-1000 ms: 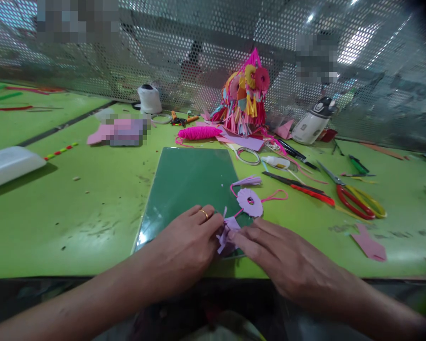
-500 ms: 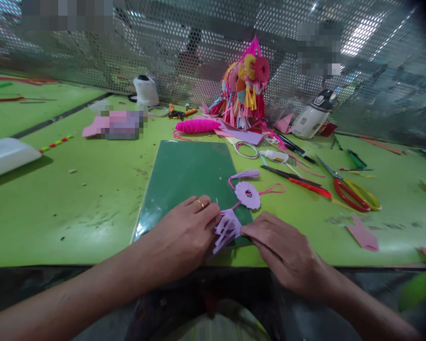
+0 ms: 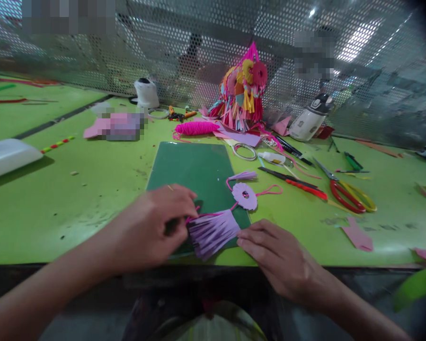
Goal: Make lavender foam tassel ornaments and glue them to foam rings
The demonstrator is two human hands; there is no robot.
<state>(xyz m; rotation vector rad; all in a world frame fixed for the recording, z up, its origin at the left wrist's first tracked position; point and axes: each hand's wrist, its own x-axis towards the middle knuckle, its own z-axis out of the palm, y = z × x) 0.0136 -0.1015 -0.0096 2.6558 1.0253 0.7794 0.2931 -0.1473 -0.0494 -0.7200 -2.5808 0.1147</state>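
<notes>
A strip of purple fringed paper [image 3: 212, 231] lies spread at the near edge of a dark green cutting mat [image 3: 195, 175]. My left hand [image 3: 152, 226] pinches its left end, fingers closed on it. My right hand [image 3: 274, 253] lies flat with fingertips pressing the strip's right end. A pink cord joins the fringe to a purple paper disc [image 3: 244, 196] and a small purple tassel [image 3: 243, 175] on the mat's right side.
Red-handled scissors [image 3: 344, 194], a red-and-black cutter [image 3: 294, 182], a glue bottle [image 3: 275, 157], a tape ring [image 3: 245, 151] and pink yarn [image 3: 196, 128] lie beyond. A colourful tasselled ornament [image 3: 243, 92] stands by the perforated metal wall. Pink paper scraps [image 3: 357, 236] lie at right.
The fringed paper was bunched between my hands; now it is unrolled into a wide strip. My left hand moved left, drawing its end out, while my right hand stayed holding the other end down.
</notes>
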